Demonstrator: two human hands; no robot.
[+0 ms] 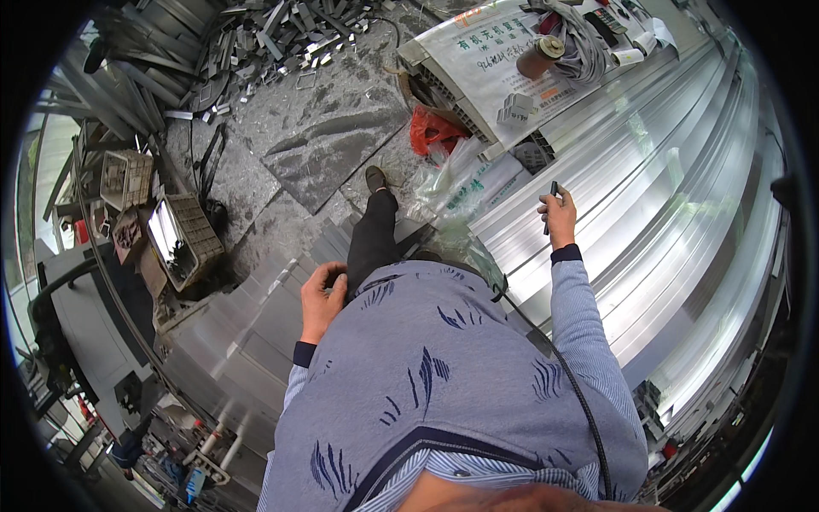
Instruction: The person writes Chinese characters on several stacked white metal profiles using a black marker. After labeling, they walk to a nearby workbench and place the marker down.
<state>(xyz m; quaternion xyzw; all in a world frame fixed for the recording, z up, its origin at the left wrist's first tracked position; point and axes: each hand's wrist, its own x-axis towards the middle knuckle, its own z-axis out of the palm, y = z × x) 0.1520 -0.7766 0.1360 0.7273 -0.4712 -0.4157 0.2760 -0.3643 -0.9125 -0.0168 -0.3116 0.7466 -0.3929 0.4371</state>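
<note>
My right hand (pixel 560 218) is closed around a slim dark pen-like stick (pixel 554 188). Its top end sticks up past the fingers and its lower end shows below them. Under and around that hand lie long silvery metal profiles (pixel 614 256), stacked side by side. My left hand (pixel 322 299) hangs by my left thigh, loosely curled, with a gap between thumb and fingers and nothing visible in it. Part of its inner side is hidden.
Offcuts (pixel 281 38) are heaped on the floor ahead. Crates (pixel 189 239) stand at left. A board-topped stack (pixel 478 68) carries a brown jar (pixel 539 58), grey cable (pixel 584 51) and small profile pieces (pixel 515 109). A red plastic bag (pixel 435 130) lies beside it.
</note>
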